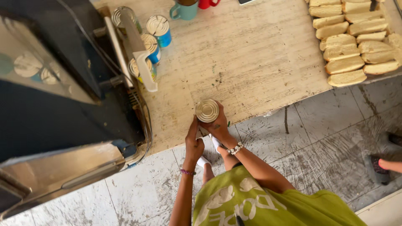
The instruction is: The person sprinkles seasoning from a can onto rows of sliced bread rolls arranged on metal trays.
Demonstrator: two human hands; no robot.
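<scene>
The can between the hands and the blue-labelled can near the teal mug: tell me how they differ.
The held can stands near the table's front edge, gripped by the left hand and right hand; the blue-labelled can stands untouched at the back, beside other cans. The held can's sides are hidden by the hands; the other shows a blue label. Both are upright with shiny metal tops.

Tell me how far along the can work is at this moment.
Early. In hand: one sealed can stands near the table edge, the right hand wrapped around it, the left hand beside it. Its lid looks unopened. Left: four more cans wait by the dark appliance. Rows of bread rolls lie laid out already, unfilled.
</scene>
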